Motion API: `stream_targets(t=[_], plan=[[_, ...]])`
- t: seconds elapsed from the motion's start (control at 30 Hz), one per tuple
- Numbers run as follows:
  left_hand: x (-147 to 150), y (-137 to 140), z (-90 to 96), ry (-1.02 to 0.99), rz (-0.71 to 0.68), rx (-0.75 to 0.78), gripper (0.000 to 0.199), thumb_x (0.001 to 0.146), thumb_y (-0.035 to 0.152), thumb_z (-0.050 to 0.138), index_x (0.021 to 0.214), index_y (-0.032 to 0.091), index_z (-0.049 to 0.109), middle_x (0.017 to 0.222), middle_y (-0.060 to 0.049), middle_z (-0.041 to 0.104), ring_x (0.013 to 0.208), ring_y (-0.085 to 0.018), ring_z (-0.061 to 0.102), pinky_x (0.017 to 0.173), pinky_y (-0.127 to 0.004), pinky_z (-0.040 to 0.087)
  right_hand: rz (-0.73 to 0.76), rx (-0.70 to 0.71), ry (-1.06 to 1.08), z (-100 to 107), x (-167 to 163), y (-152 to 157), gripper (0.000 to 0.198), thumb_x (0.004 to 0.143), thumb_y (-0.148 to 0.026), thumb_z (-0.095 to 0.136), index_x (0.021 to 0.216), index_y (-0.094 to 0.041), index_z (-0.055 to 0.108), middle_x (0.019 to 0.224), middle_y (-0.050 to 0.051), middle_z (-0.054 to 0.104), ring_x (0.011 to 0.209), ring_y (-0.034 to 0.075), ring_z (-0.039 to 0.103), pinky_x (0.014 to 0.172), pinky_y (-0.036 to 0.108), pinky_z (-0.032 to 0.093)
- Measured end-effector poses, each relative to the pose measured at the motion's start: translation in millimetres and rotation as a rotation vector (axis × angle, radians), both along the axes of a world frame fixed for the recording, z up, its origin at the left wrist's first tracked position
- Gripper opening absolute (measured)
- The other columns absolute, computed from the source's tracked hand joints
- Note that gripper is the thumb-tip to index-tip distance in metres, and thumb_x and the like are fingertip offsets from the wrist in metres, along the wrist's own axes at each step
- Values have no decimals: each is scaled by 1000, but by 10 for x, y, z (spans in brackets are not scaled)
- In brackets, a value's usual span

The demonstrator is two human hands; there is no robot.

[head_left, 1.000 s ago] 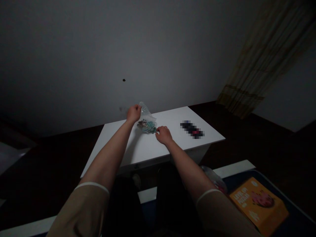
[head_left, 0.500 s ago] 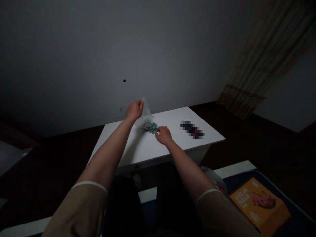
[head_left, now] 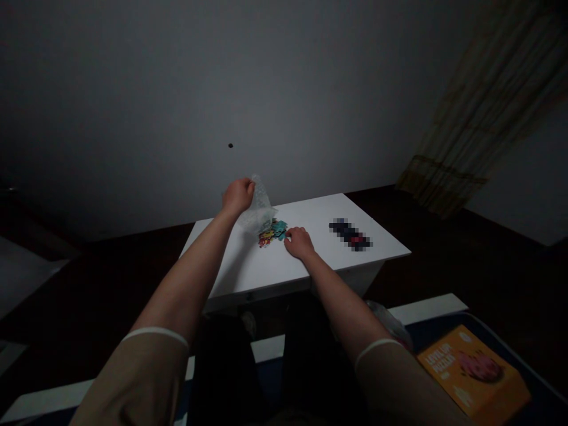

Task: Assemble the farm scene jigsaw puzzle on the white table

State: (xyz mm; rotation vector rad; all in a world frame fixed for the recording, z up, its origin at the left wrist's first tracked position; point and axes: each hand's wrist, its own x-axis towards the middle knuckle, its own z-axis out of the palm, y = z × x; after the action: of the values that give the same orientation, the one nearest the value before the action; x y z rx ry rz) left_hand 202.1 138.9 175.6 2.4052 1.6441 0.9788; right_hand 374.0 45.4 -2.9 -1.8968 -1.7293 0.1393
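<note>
My left hand (head_left: 238, 195) is closed on the top of a clear, crinkled plastic bag (head_left: 260, 213), holding it up at a tilt over the white table (head_left: 248, 272). Under the bag's lower end lies a small heap of puzzle pieces (head_left: 278, 229), teal at the back and yellow and red toward the front. Beside the heap, on its right, my right hand (head_left: 299, 242) rests low with fingers loosely bent and a little apart. Its fingertips are at the edge of the teal pieces, and I see nothing gripped in them.
A pixelated dark and red item (head_left: 350, 234) lies on the table's right side. An orange puzzle box (head_left: 473, 370) sits on a dark blue seat at lower right, near another clear plastic bag (head_left: 388, 322). Behind the table stands a grey wall (head_left: 310, 106); a curtain (head_left: 457, 148) hangs at right.
More puzzle pieces have come out of the bag, and yellow and red ones now show beside the teal ones. My left hand has shifted slightly left with the bag.
</note>
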Motion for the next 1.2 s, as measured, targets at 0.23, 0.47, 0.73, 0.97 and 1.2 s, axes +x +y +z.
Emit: stream_targets(t=[0.23, 0.47, 0.73, 0.97, 1.2], plan=[[-293, -35, 35, -194, 35, -56, 28, 96, 36, 51, 99, 9, 61, 100, -6, 64, 88, -14, 47, 82, -28, 33, 9, 15, 48, 57, -21, -57, 21, 84, -18, 54, 100, -13, 67, 107, 14, 66, 105, 25, 52, 94, 33, 35], [-686, -224, -343, -574, 113, -246, 28, 99, 31, 34, 101, 11, 53, 82, -3, 59, 73, -12, 45, 66, -25, 38, 28, 94, 140, 221, -13, -171, 26, 90, -21, 43, 105, -15, 64, 111, 12, 64, 108, 23, 51, 97, 34, 35], [-561, -801, -1124, -904, -12, -415, 21, 89, 38, 40, 87, 23, 55, 81, -3, 59, 74, -16, 57, 58, -26, 44, 213, 365, 365, 36, -144, -853, 65, 84, -35, 57, 143, -22, 34, 137, 12, 46, 111, 25, 53, 94, 41, 45], [1, -1263, -1438, -916, -459, -751, 17, 77, 36, 62, 88, 23, 64, 79, -1, 61, 66, -13, 58, 61, -25, 48, -64, 330, 274, -357, 113, -2067, 16, 83, -41, 60, 96, -34, 65, 104, 6, 65, 108, 31, 56, 100, 56, 41], [434, -1621, -1599, -834, -834, -991, 22, 76, 41, 66, 92, 25, 68, 78, -4, 64, 65, -17, 60, 62, -32, 47, -240, 143, 520, -440, 205, -2966, 34, 72, -46, 67, 106, -47, 61, 105, 2, 67, 98, 33, 64, 86, 54, 52]])
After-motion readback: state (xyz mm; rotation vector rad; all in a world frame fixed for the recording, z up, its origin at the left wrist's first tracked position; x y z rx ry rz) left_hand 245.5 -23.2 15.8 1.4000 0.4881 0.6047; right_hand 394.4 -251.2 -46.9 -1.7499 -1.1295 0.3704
